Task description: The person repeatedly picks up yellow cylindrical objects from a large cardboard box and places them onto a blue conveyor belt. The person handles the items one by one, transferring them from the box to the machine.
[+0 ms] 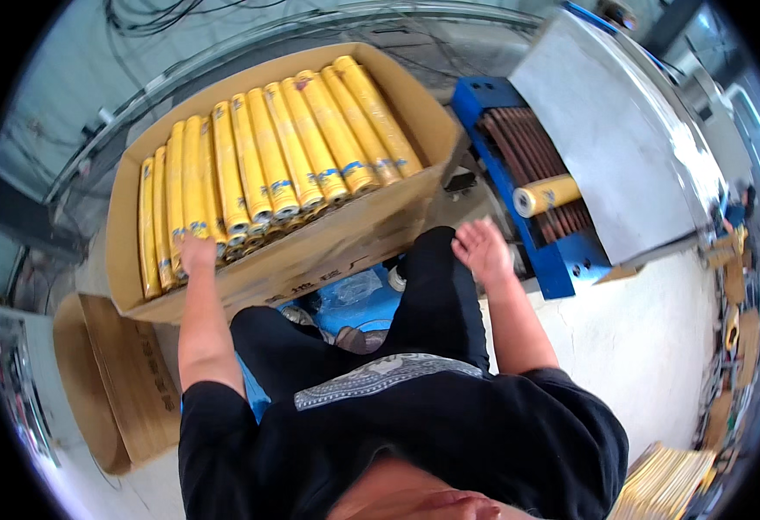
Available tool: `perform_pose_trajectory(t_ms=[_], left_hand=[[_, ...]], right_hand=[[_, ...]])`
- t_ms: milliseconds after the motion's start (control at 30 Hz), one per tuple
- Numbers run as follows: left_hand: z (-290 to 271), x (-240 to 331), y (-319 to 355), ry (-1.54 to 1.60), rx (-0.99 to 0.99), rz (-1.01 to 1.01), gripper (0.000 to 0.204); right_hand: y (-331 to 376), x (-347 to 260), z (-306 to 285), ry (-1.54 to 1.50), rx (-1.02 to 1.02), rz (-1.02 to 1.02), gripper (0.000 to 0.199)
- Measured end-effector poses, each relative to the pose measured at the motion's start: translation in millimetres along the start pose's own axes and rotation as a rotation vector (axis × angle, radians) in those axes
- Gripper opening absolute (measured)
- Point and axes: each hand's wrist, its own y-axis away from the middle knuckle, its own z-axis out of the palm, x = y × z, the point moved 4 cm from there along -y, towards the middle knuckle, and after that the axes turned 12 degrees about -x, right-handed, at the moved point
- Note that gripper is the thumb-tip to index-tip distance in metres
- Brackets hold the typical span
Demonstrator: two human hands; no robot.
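Note:
Long yellow rolls [289, 147] wrapped in clear film, with hollow ends and blue print, lie side by side in layers in a large open cardboard box [423, 113]. My left hand [198, 253] is at the near ends of the rolls on the box's left, its fingers closed around one roll's end and partly hidden. To the right, a single yellow roll [546, 196] sticks out from under a sloping pale metal cover, resting on dark rollers [531, 143] in a blue frame. My right hand [486, 250] hovers short of that frame, empty, fingers apart.
The blue machine frame [556, 273] and its metal cover [601, 130] stand at the right. Another cardboard box [124, 381] sits at the lower left. Blue plastic sheeting [358, 299] lies by my feet. A stack of yellow pieces [666, 481] is at the lower right.

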Motion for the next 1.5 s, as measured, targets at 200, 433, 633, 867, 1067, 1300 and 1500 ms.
perform_pose_trajectory(t_ms=[200, 433, 633, 867, 1067, 1300, 1500], left_hand=[[9.0, 1.5, -0.2, 0.299, 0.286, 0.468, 0.05], [25.8, 143.7, 166.5, 0.673, -0.514, 0.77, 0.036], [81.2, 195.2, 267.9, 0.689, -0.903, 0.686, 0.092], [49.3, 135.9, 224.7, 1.225, -0.574, 0.467, 0.049], [-45.1, 112.5, 92.8, 1.175, -0.514, 0.238, 0.056], [-46.4, 51.8, -12.4, -0.163, -0.159, 0.059, 0.074], [10.5, 33.2, 34.2, -0.285, -0.333, 0.042, 0.064]], right_hand=[[-45.7, -77.5, -11.5, -0.443, 0.038, -0.398, 0.052], [-23.6, 24.1, 58.8, -0.262, -0.023, -0.212, 0.022], [55.2, 153.2, 115.9, 0.337, -0.39, -0.024, 0.041], [31.1, 155.8, 164.8, 1.006, -0.79, 0.022, 0.078], [37.7, 153.5, 155.5, 0.87, -0.896, 0.276, 0.078], [65.1, 144.8, 50.3, 0.896, -0.603, 0.407, 0.063], [56.5, 144.3, 39.2, 0.789, -0.498, 0.474, 0.049]])
